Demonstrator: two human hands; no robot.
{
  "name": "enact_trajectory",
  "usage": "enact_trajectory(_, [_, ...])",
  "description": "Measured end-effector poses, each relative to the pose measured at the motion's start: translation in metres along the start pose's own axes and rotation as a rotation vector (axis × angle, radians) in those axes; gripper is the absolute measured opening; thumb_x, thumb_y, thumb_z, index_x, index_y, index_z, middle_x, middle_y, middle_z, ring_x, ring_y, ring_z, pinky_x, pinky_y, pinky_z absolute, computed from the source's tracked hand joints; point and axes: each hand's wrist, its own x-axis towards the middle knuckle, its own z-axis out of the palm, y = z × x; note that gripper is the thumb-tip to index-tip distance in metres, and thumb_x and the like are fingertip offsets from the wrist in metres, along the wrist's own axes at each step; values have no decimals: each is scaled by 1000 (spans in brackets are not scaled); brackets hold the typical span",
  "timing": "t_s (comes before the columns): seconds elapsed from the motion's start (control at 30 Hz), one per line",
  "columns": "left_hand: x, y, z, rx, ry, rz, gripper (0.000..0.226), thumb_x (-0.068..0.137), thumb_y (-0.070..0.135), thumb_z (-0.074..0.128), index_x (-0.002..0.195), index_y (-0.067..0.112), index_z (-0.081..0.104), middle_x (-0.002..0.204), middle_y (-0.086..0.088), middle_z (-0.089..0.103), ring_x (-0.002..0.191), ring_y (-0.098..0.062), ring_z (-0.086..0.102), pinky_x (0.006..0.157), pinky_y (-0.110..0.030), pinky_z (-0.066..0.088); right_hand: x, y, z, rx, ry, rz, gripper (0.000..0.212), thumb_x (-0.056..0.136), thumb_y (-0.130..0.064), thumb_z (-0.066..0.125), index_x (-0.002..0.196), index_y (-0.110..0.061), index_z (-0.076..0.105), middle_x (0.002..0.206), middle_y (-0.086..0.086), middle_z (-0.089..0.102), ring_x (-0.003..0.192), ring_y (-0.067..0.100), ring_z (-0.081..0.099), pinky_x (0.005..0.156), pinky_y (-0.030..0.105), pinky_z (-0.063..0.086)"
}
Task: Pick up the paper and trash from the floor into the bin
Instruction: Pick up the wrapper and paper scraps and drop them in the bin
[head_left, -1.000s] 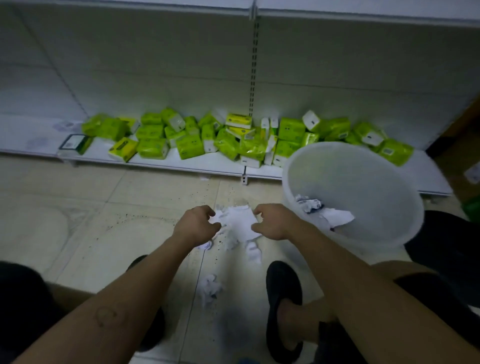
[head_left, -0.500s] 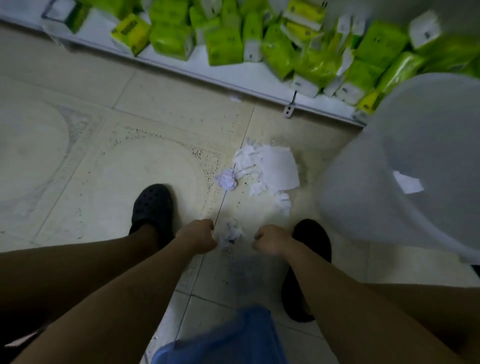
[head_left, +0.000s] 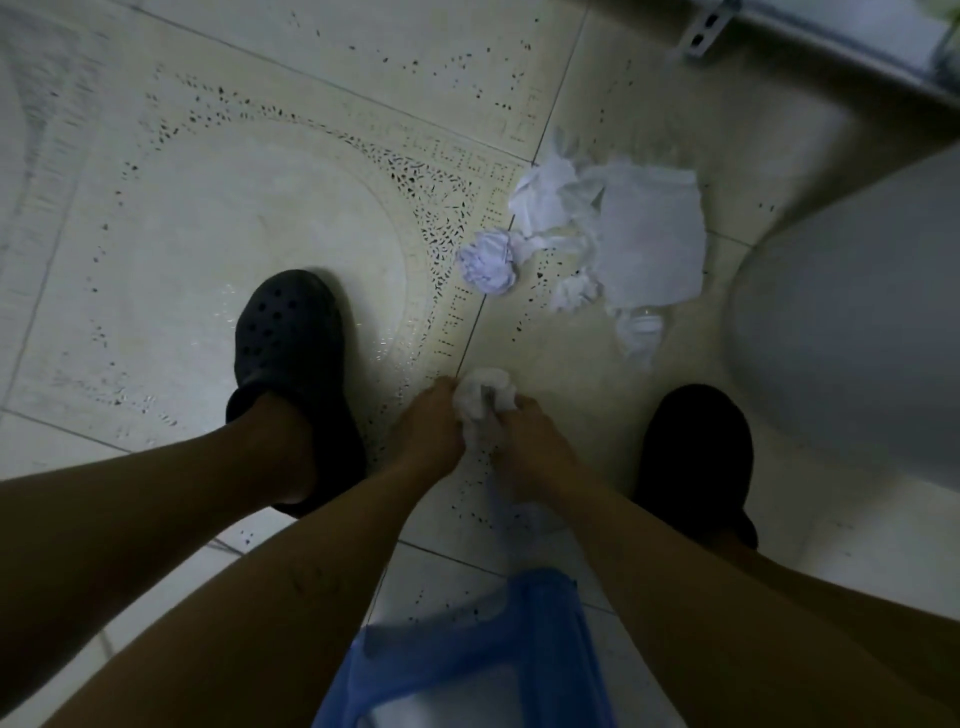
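A crumpled white paper wad (head_left: 480, 397) lies on the tiled floor between my feet. My left hand (head_left: 428, 428) and my right hand (head_left: 530, 441) both close their fingers on it from either side. Farther out lies a heap of paper: a flat white sheet (head_left: 652, 234), a crumpled ball (head_left: 488, 262), and smaller torn scraps (head_left: 574, 293). The white plastic bin (head_left: 841, 332) stands at the right edge, only its side wall showing.
My two black clogs (head_left: 288, 338) (head_left: 693, 457) stand either side of my hands. A blue object (head_left: 467, 654) hangs at the bottom middle. The white shelf base (head_left: 841, 47) with a metal bracket runs across the top right corner.
My view has tipped down and the shelf packs have left the frame. Both hands have come together and closed on the near paper wad, which lay free between them before.
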Motion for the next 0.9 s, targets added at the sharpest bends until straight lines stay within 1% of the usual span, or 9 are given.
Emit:
enact_trajectory(0.07, [-4,-2,-6,-64,17,-42,24,95,25,51,115,14,56,113,-9,64,100,-27,61,88,-41,52,-2,0,-9,20,49,55,52,88,-23,54,136,-7,42,135,18,46,121,36,49,97,39,45])
enact_trajectory(0.17, [-12,3,-24,-161,12,-62,21,96,21,51,108,8,61,106,-11,65,99,-26,62,86,-36,51,-17,-3,-32,82,121,76,41,87,-15,57,126,-3,54,129,18,54,116,32,53,91,30,44])
enact_trajectory(0.27, [-25,18,-51,-74,66,40,17,90,25,58,100,11,62,95,-6,64,84,-20,59,70,-27,45,-43,-9,-60,125,249,30,32,86,-12,61,117,-4,62,124,15,60,112,28,56,90,27,44])
enact_trajectory(0.43, [-56,62,-99,-22,134,185,18,87,29,56,99,17,64,89,-4,65,77,-19,56,68,-24,40,-94,-26,-106,229,451,-63,33,74,-2,70,107,-7,68,110,11,68,99,26,64,79,23,47])
enact_trajectory(0.53, [-81,88,-123,-16,197,264,9,85,29,60,89,20,62,84,-2,66,76,-22,60,64,-26,44,-127,-38,-136,331,472,-112,20,72,1,73,82,-15,67,87,10,66,71,27,68,64,31,54])
enact_trajectory(0.6, [-99,106,-137,-4,237,322,7,83,30,62,82,24,59,77,2,62,73,-21,60,60,-24,43,-151,-45,-155,335,503,-162,23,75,-4,74,69,-22,61,68,3,63,53,19,65,52,28,53])
enact_trajectory(0.7, [-128,135,-152,7,306,412,12,81,32,64,77,26,55,68,7,57,66,-16,56,52,-21,37,-191,-50,-182,274,553,-232,16,78,-13,75,72,-18,61,58,-1,61,48,11,63,51,27,54])
enact_trajectory(0.8, [-157,167,-163,16,364,508,14,81,33,66,80,25,55,65,12,55,64,-14,54,52,-20,34,-235,-51,-210,189,556,-288,9,79,-14,72,77,-11,63,56,0,60,58,20,63,66,36,55])
enact_trajectory(0.9, [-180,199,-168,52,391,579,14,80,33,66,81,24,55,66,12,54,64,-14,53,51,-21,34,-274,-43,-235,201,538,-283,10,79,-11,69,89,-9,66,59,6,60,53,20,59,57,33,54])
